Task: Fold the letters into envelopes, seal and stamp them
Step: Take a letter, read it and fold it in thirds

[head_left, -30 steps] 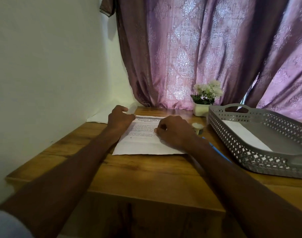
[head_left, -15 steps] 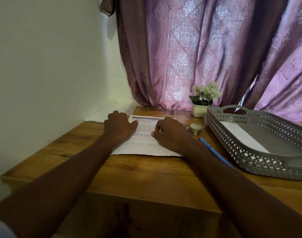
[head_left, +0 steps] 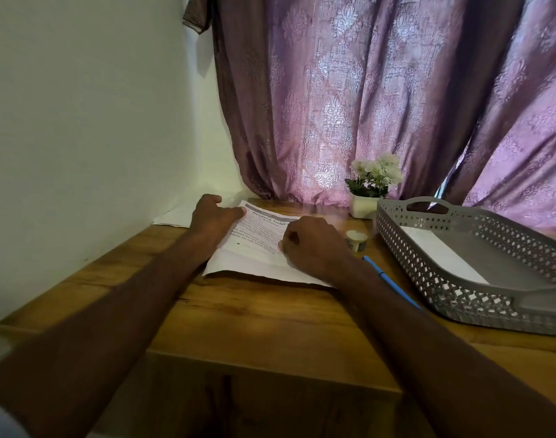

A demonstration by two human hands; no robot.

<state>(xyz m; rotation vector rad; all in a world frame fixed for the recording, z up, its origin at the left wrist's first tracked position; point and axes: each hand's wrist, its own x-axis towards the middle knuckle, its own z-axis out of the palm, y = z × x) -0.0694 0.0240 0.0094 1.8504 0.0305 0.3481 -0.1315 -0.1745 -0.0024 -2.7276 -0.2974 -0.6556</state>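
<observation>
Item: printed white paper letter (head_left: 254, 248), one sheet with a bold heading and lines of small text, lying flat on the brown wooden bench (head_left: 238, 314) near its far edge, between the two hands.

Left hand (head_left: 211, 218): resting on the sheet's far left corner, fingers loosely curled, the forefinger stretched along the top edge; it presses down and pinches nothing that can be seen.

Right hand (head_left: 314, 245): curled into a loose fist on the sheet's right half, fingertips tucked under the palm. Whether they nip the paper's edge cannot be told.

Handling, as judged: light, thin, limp; it creases readily and could slide on the smooth wood, so one hand should pin it while the other lifts the near edge or a corner for folding. The near edge already bows slightly off the bench.

Nearby: a small round cream-lidded pot (head_left: 356, 240) just right of the right hand; a blue pen (head_left: 393, 284) lying beside the right forearm; a grey perforated plastic tray (head_left: 453, 298) holding a white paper (head_left: 444, 257) that may be an envelope.

Obscured: the sheet's right portion is under the hand and wrist; the body text is too small to read; another white sheet (head_left: 175, 216) behind the left hand is partly hidden; no stamps can be made out.
</observation>
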